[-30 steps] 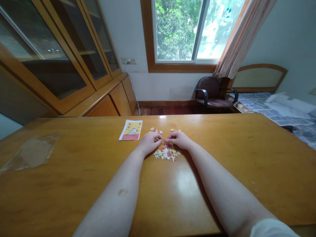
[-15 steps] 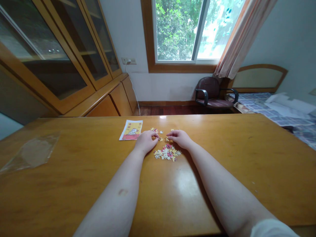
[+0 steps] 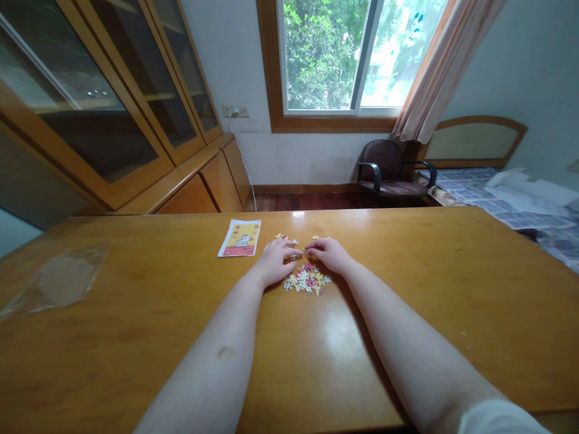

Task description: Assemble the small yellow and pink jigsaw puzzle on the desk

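My left hand (image 3: 277, 261) hovers just left of the loose puzzle pieces, fingers stretched and apart. Its fingertips come close to those of my right hand (image 3: 332, 254), which is closed in a pinch around a small puzzle piece (image 3: 305, 254), mostly covered by the fingers. Below both hands lies a pile of jigsaw pieces (image 3: 306, 279) in white, yellow and pink. A few more puzzle pieces (image 3: 279, 236) sit beyond my left hand, and another piece (image 3: 315, 237) peeks out behind my right fingers. The picture card (image 3: 239, 238), yellow and pink with a white animal, lies to the left.
A clear plastic bag (image 3: 61, 277) lies flat at the left of the wooden table (image 3: 181, 337). Past the far edge stand a glass-door cabinet (image 3: 167, 166), a dark armchair (image 3: 391, 172) and a bed (image 3: 479, 181).
My left hand has moved right and its fingers have spread, reaching toward my right fingertips. The picture card now shows fully. My right hand has barely moved.
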### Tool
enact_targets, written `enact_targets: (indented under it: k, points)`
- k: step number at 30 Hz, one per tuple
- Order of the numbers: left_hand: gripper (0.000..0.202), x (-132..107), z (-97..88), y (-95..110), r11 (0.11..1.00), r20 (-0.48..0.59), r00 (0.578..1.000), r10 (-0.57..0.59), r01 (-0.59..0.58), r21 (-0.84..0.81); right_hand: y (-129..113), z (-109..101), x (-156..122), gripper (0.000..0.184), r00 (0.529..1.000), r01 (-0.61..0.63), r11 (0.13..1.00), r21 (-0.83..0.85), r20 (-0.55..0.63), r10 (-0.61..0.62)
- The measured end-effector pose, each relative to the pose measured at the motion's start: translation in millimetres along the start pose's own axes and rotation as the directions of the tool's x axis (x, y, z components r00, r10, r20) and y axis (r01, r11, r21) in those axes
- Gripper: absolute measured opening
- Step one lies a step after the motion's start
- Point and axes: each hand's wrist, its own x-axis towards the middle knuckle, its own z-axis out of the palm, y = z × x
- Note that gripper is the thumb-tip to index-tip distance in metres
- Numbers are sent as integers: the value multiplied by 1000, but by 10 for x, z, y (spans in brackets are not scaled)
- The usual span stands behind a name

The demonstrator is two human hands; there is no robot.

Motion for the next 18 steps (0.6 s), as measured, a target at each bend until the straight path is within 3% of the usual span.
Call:
enact_targets:
  k: [4,8,13,18]
  points:
    - [33,-2,-11,27,999,71,997,-32,31,8,-51,-15,-23,15,1000,-1,1000,-31,-1,1]
    - [29,10,-11,16,998,34,998,-58,58,3,-96,-19,-40,16,1000,5,991,-130,4,-4]
    - [27,17,3,-7,999,-3,999,-53,53,-12,-109,3,-47,22,988,152,932,-330,75,-135]
    - [26,21,1,-5,999,-32,999,-31,30,-22,-87,27,-37,12,987,158,916,-369,80,-138]
